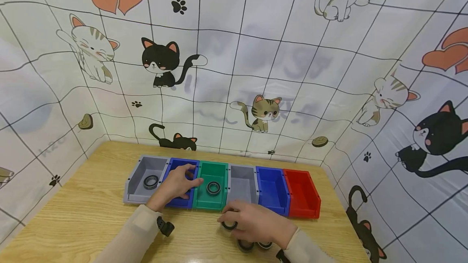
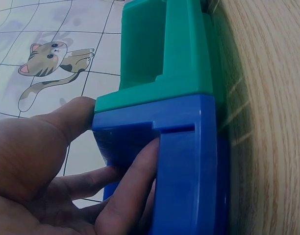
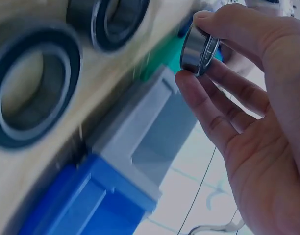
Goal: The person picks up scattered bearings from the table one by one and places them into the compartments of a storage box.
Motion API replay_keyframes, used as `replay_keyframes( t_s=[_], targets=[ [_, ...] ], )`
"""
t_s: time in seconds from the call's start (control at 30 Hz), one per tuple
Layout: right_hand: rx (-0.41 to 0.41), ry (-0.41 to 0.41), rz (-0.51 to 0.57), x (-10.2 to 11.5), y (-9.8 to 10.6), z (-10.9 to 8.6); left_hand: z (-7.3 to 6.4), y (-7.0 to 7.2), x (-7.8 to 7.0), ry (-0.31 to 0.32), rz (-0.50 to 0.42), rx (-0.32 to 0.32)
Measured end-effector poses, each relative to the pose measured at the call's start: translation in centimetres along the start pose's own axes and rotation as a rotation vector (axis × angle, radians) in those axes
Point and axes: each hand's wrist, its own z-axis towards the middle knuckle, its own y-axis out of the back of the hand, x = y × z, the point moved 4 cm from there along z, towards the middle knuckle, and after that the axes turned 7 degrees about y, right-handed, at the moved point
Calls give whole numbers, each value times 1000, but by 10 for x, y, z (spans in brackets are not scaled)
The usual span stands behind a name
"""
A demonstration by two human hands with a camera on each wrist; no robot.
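Observation:
My right hand point(image 1: 252, 220) pinches a metal ball bearing point(image 3: 195, 51) between thumb and fingertips, just in front of the grey middle bin point(image 1: 243, 182). Below that hand, two more bearings point(image 1: 245, 245) lie on the table, partly covered. The left hand point(image 1: 179, 182) reaches into the left blue bin point(image 2: 189, 181), fingers spread inside it and thumb at the rim beside the green bin point(image 2: 184, 49). No bearing shows between those fingers; the bin's floor is mostly hidden. One bearing point(image 1: 213, 188) lies in the green bin, another point(image 1: 150, 182) in the far-left grey bin point(image 1: 133, 196).
The bins stand side by side in a row across the wooden table point(image 1: 73, 206). At the right end are a second blue bin point(image 1: 273, 190) and a red bin point(image 1: 302, 194). A cat-patterned cloth point(image 1: 219, 72) rises behind the table and along both sides.

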Motion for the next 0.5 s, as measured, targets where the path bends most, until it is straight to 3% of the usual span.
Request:
replay_keyframes(
  t_s=[0.27,0.5],
  targets=[
    [-23,-160,26,-30,15,-8,-1,0,-2,-7,-10,-1],
    [-28,-255,-39,-57,20,-11,-2,0,-4,-1,-5,6]
  ],
)
